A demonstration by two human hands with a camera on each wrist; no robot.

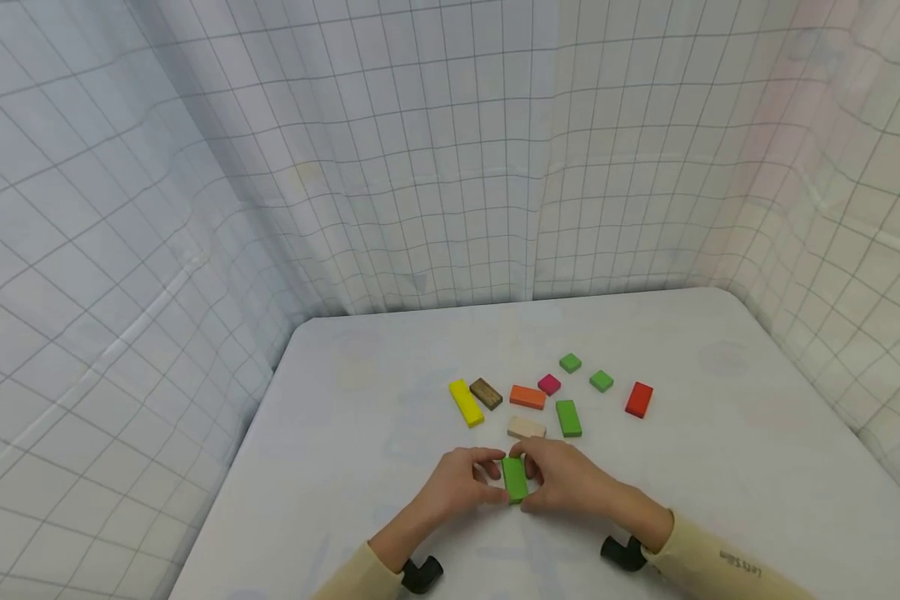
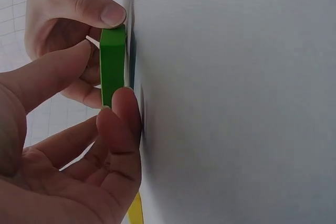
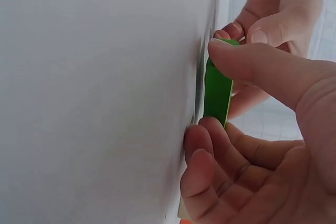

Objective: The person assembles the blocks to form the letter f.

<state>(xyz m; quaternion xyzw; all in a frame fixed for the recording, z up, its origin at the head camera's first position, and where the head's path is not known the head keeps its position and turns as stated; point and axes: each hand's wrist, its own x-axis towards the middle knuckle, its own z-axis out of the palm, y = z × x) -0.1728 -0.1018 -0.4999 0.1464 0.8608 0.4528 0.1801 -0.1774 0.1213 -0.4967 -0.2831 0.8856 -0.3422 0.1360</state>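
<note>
A green rectangular block (image 1: 516, 480) lies lengthwise between my two hands, low over the white table. My right hand (image 1: 570, 475) pinches it by its ends, with the thumb on the near end and the fingertips at the far end. From the other side my left hand (image 1: 453, 487) curves loosely around the block. In the left wrist view its fingertips reach the far end of the green block (image 2: 112, 66), while its thumb stays slightly above and apart from the block. Whether the block touches the table is hard to tell.
Beyond my hands lie a beige block (image 1: 526, 427), a second green block (image 1: 568, 418), an orange block (image 1: 528, 397), a yellow block (image 1: 467, 402), a brown block (image 1: 486, 393), a pink piece (image 1: 549, 384), two small green pieces (image 1: 602, 381) and a red block (image 1: 639, 399). Grid-patterned curtains (image 1: 450, 167) surround the table.
</note>
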